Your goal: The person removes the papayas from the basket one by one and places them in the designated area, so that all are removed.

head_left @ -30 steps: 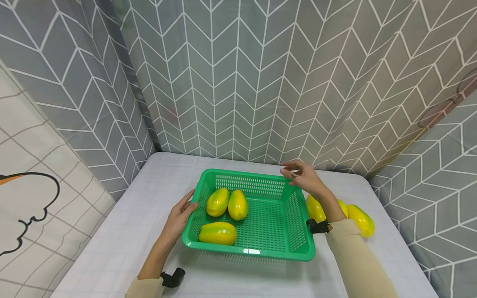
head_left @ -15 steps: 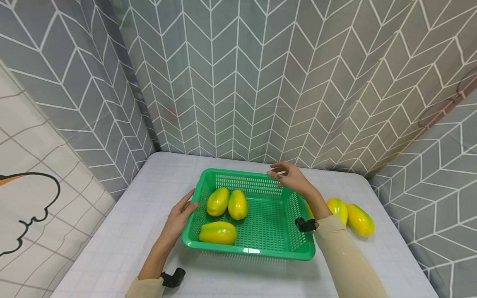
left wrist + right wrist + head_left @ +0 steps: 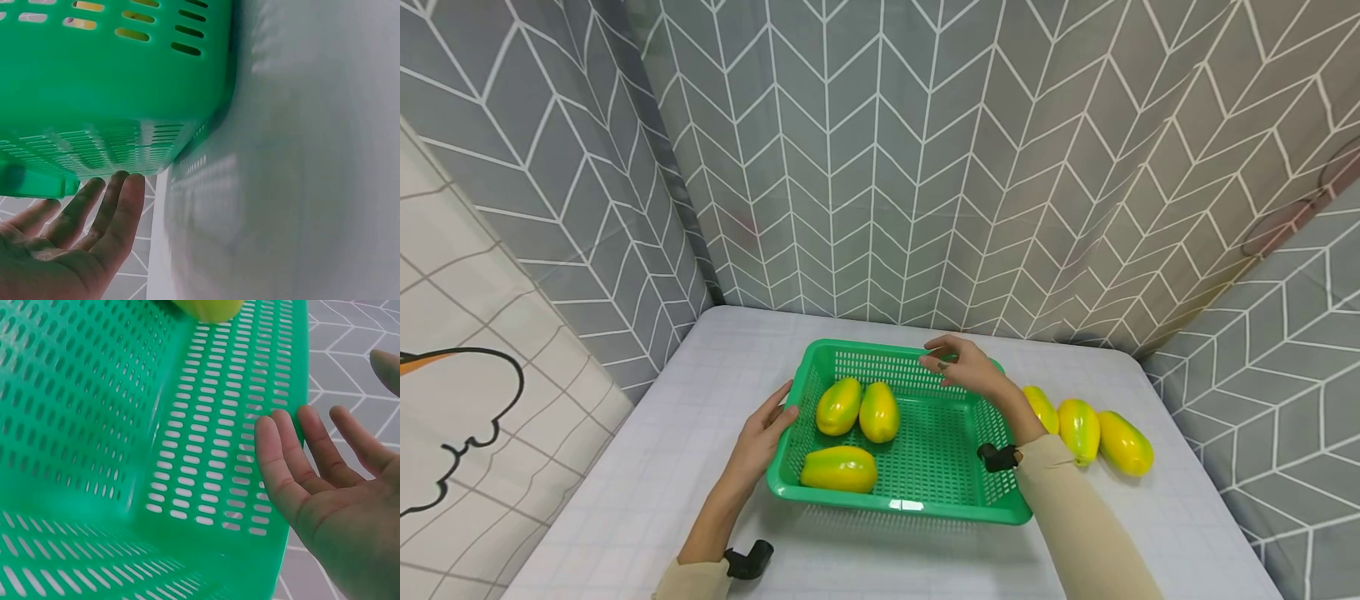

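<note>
A green plastic basket (image 3: 925,450) with slotted walls stands on the table, three yellow-green papayas (image 3: 838,469) inside toward its left. At the left rim, my left hand (image 3: 760,433) holds the basket with the thumb over the edge and the fingers along the outer wall. That wall and the fingers (image 3: 119,215) fill much of the left wrist view; the thumb is out of sight there. Over the basket's back right part is my right hand (image 3: 962,364), holding nothing. In the right wrist view its fingers (image 3: 275,456) are spread and loosely bent beside the basket's rim.
Three more papayas (image 3: 1078,429) lie in a row on the table to the right of the basket, the nearest one partly behind the right forearm. A white cloth covers the table (image 3: 647,500). Grey patterned curtains (image 3: 895,167) hang behind it and at the sides.
My right hand has moved left along the basket's back rim, uncovering more of the papayas at the right. My left hand, the basket and its papayas have stayed nearly still.
</note>
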Available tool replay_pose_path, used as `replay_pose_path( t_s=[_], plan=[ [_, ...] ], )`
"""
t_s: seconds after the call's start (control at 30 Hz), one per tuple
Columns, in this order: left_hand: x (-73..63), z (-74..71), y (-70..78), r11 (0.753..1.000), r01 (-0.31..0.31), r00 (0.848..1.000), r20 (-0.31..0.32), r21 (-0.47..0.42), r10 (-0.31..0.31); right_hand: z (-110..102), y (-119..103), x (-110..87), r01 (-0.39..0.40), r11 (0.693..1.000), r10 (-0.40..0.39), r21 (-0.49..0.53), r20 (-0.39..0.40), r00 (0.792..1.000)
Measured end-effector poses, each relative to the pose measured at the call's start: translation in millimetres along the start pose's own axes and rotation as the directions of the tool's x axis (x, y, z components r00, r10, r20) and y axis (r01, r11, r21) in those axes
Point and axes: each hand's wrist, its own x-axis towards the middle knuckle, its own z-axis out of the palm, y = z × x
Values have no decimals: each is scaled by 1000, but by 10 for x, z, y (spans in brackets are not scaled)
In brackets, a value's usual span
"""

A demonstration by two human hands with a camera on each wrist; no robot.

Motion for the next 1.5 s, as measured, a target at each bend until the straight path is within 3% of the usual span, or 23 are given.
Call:
replay_pose_path(
  t_s=[0.23,0.8,1.2,1.5],
  plan=[
    [-3,0,18,1000,6,1000,-8,17,-6,103,-9,37,-17,1000,18,-16,79,997],
    [-37,12,6,999,8,1000,-12,39,-8,365,74,104,-71,997,68,15,154,986],
    [-38,7,8,999,16,1000,-20,36,-15,494,44,128,-102,995,100,9,142,985],
    [-19,27,13,999,7,1000,-24,39,-6,584,65,185,-75,997,77,-19,145,986]
  ],
)
